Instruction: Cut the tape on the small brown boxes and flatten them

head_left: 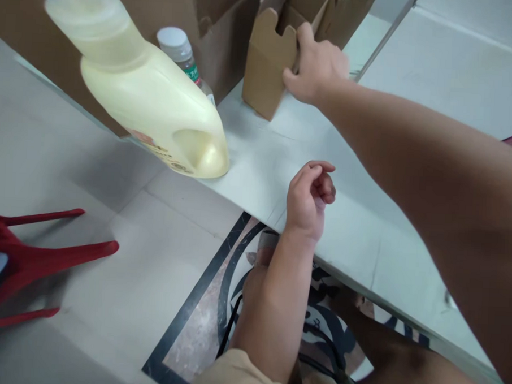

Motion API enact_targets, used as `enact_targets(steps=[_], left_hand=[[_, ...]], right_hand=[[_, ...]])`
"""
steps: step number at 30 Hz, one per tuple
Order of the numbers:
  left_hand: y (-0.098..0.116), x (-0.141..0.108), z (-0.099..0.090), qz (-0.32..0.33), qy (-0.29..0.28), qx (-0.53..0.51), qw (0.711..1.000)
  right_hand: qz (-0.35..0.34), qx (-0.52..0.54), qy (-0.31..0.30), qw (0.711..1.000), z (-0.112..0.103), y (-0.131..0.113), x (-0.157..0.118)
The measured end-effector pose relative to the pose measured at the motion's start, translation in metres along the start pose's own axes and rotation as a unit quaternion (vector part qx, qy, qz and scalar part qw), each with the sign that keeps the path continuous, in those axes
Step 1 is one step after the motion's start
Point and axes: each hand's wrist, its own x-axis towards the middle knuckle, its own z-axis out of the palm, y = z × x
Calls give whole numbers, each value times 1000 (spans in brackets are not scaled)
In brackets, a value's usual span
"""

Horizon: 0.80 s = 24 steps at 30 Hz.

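My right hand [319, 67] reaches to the back of the white table [348, 218] and grips the side edge of a small brown cardboard box [270, 65]. The box has an open top with notched flaps, and some of my fingers are hidden behind it. My left hand [310, 197] hovers over the table's near edge, its fingers loosely curled and nothing visible in them. To the left of both hands stands a large pale-yellow plastic bottle [158, 103]. Behind that is a clear bottle with a white cap [175, 43].
More brown cardboard [348, 18] stands behind the small box. A large carton [174, 7] fills the back left. On the floor at the left, a red stool [53, 259] shows its legs. A patterned tile border [200, 314] runs below the table edge.
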Motion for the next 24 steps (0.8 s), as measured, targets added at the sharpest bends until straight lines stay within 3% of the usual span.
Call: enact_targets(steps=[4, 7, 11, 14, 16, 19, 21, 24], left_hand=[[-6, -3, 6, -27, 4, 14, 1000], [-17, -4, 10, 12, 33, 70, 997], [-31, -3, 8, 176, 110, 148, 967], [-39, -2, 9, 261, 131, 210, 933], [-46, -3, 13, 283, 92, 258, 919], [-62, -7, 25, 263, -43, 327, 907], [-75, -7, 31, 239, -113, 359, 895], [-92, -4, 35, 248, -127, 383, 881]], right_hand=[[31, -5, 10, 999, -7, 47, -28], [41, 3, 43, 998, -24, 79, -66], [21, 99, 127, 987, -49, 119, -159], [56, 157, 282, 945, -56, 147, -249], [147, 177, 378, 897, -53, 160, -303], [209, 251, 433, 840, -43, 169, -360], [204, 286, 437, 828, -36, 174, -379], [209, 326, 421, 820, -29, 186, -393]])
